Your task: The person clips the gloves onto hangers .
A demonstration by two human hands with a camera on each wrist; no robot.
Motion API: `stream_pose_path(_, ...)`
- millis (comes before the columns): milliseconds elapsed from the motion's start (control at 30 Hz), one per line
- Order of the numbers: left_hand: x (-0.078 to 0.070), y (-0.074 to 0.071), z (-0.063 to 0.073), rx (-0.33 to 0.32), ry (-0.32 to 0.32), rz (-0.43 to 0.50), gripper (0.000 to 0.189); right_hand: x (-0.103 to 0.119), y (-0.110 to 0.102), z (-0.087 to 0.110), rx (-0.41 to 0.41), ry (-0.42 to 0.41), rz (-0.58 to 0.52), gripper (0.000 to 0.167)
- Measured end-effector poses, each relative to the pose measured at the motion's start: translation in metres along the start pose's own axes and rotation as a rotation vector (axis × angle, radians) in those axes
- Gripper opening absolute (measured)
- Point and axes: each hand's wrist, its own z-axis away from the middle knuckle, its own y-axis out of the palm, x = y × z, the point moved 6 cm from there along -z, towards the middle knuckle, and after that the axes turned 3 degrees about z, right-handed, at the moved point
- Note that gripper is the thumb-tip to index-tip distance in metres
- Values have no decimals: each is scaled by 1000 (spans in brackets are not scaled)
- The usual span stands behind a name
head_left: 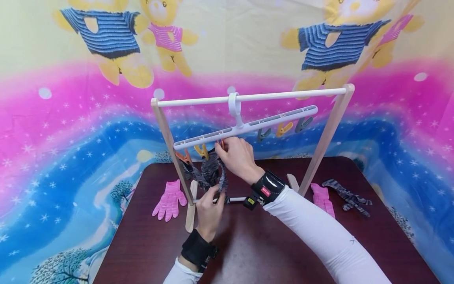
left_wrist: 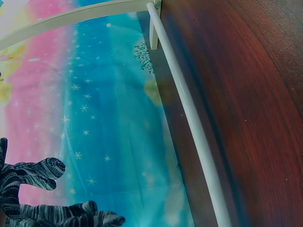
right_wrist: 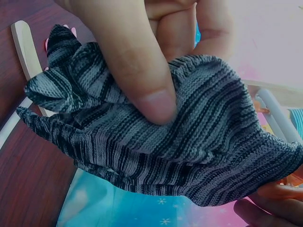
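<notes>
In the head view, my left hand (head_left: 209,209) pinches the lower part of a grey-and-black striped knit glove (head_left: 222,179). Its thumb (right_wrist: 158,106) presses on the glove's knit in the right wrist view. Higher up, my right hand (head_left: 239,156) holds an orange clothespin (right_wrist: 279,190) at the glove's upper end, beneath the white hanger (head_left: 213,137). Beside it, more striped knit fabric (head_left: 209,167) hangs from a yellow clothespin (head_left: 201,151) and another orange clothespin (head_left: 183,156). Striped glove fingers (left_wrist: 42,172) show at lower left in the left wrist view.
The hanger hooks over the white top bar (head_left: 291,95) of a wooden-legged rack (head_left: 324,142). Grey and yellow clothespins (head_left: 285,129) hang on its right half. Pink gloves (head_left: 169,200) lie on both sides of the dark table (head_left: 255,244), with a striped glove (head_left: 345,197) at right.
</notes>
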Motion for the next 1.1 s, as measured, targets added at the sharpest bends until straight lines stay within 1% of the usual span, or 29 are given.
stream_pose_path(233, -1, 2, -1, -4, 0, -30, 20, -1, 1, 0, -3, -8, 2, 42)
stream_pose_path(633, -2, 4, -2, -11, 18, -32, 21, 0, 1, 2, 1, -7, -1, 41)
stream_pose_path(867, -4, 4, -3, -10, 29, -33, 21, 1, 2, 2, 2, 0, -6, 37)
stream_pose_path(1100, -3, 5, -2, -4, 34, -36, 22, 0, 4, 4, 19, 14, -3, 31)
